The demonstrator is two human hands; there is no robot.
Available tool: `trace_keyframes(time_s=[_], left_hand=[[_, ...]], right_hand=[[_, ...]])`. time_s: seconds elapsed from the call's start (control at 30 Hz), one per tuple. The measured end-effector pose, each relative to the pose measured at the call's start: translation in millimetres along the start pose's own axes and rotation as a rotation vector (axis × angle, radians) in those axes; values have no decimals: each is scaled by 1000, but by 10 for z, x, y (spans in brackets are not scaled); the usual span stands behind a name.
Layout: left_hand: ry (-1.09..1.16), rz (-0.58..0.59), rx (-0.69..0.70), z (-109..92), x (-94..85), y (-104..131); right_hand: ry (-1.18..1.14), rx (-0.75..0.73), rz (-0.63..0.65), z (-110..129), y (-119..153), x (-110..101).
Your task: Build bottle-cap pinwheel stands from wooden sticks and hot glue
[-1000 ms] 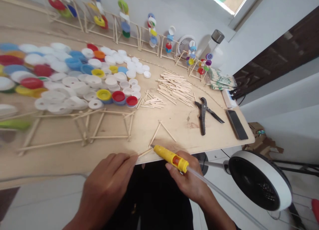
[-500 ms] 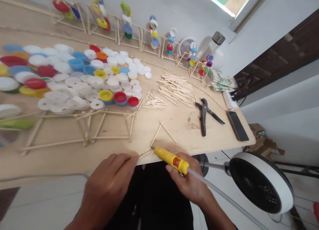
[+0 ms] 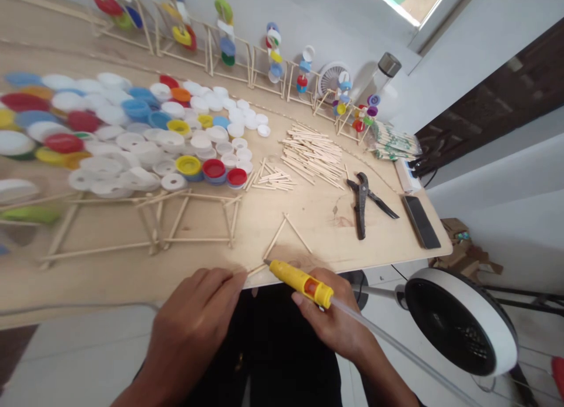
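Observation:
My right hand (image 3: 332, 313) is closed around a yellow hot glue gun (image 3: 297, 278), with a long clear glue stick (image 3: 396, 342) trailing out of its back. The gun's dark nozzle meets the end of a thin wooden stick (image 3: 258, 269) at the table's front edge. The other end of that stick is pinched in my left hand (image 3: 198, 316), whose fingertips are partly hidden. Just beyond the nozzle, two sticks joined at the top form an open V (image 3: 285, 216) lying flat on the table.
Many coloured bottle caps (image 3: 170, 143) cover the left. Stick frames (image 3: 198, 241) lie before them; others with caps stand along the wall. A stick pile (image 3: 312, 154), black cutter (image 3: 361, 204), phone (image 3: 420, 222) and bottle (image 3: 381, 78) sit rightward. A fan (image 3: 460, 322) stands off the edge.
The glue gun's nozzle has shifted slightly left along the stick, toward the foot of the V. My left hand stays in place on the stick.

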State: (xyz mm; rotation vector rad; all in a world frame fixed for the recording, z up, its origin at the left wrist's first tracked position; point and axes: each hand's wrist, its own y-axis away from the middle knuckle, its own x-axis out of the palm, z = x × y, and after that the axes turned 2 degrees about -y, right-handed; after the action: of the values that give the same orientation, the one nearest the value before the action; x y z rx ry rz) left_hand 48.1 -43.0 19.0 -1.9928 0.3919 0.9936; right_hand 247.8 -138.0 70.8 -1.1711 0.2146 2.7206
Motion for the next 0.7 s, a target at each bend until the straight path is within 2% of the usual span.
trace_keyframes(time_s=[0.3, 0.47, 0.6, 0.7], left_hand=[[-3, 3, -2, -6, -7, -26], [11, 17, -32, 3, 9, 14], [29, 15, -41, 1, 4, 8], [35, 5, -34, 2, 5, 3]], right_hand=[[-117, 3, 18, 32, -25, -32], [-494, 94, 27, 64, 24, -149], [-718, 23, 40, 140, 52, -279], [-801, 1, 48, 160, 50, -299]])
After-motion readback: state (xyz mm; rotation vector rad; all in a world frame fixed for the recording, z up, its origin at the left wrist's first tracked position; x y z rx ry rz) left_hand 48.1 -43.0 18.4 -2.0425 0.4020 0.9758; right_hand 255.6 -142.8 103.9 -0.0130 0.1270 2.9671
